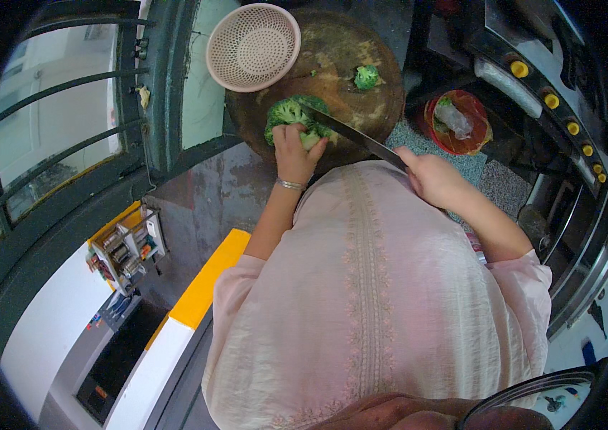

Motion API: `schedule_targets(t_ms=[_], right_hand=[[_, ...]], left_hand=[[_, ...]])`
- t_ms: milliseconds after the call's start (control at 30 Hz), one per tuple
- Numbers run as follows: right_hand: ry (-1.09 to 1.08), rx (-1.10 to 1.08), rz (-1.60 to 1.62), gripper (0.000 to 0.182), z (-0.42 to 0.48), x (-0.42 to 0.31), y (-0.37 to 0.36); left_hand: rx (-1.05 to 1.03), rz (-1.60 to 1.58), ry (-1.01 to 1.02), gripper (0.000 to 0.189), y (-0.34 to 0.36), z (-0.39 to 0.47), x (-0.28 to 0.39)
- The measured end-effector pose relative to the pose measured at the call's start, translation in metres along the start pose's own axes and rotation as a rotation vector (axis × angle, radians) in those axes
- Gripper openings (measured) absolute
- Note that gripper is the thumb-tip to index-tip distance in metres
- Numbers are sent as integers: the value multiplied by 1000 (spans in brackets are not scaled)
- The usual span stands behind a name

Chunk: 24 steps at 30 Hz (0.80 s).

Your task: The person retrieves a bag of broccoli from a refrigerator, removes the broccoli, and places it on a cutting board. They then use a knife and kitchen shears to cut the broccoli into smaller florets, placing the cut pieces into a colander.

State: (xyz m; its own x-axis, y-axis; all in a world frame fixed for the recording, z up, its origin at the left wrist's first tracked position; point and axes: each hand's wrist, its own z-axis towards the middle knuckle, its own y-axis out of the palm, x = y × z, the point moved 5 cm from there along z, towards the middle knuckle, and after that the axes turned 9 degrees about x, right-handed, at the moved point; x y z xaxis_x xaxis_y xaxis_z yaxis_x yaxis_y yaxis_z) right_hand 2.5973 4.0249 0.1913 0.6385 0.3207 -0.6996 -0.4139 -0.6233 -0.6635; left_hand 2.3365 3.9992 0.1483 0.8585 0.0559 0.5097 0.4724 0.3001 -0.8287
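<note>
My left hand (297, 148) grips a head of broccoli (287, 113) by its stem side on a round wooden chopping block (347, 48). In my right hand (433, 177) is the handle of a long-bladed kitchen knife (357, 137). The blade slants up and leftward, and its tip end lies at the broccoli's florets; whether it has cut in, I cannot tell. A loose broccoli floret (366, 77) sits on the block's right side, and a tiny green crumb (313, 72) lies near the middle.
A pale pink plastic colander (253, 47) overlaps the block's upper left edge. Right of the block stands a red bin (459, 121) with a plastic bag and green scraps inside. A stove front with yellow knobs (551, 101) runs along the right. A barred window (62, 107) is at left.
</note>
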Motion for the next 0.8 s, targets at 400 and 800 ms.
schedule_targets(t_ms=[400,800], right_hand=[[3,-116,-89,31,9,-3,-6],[66,-169,-118,28,20,-1,23]], left_hand=[[33,-37,66,48,2,-3,-3],[96,-36,23,46,9,-6,-5]])
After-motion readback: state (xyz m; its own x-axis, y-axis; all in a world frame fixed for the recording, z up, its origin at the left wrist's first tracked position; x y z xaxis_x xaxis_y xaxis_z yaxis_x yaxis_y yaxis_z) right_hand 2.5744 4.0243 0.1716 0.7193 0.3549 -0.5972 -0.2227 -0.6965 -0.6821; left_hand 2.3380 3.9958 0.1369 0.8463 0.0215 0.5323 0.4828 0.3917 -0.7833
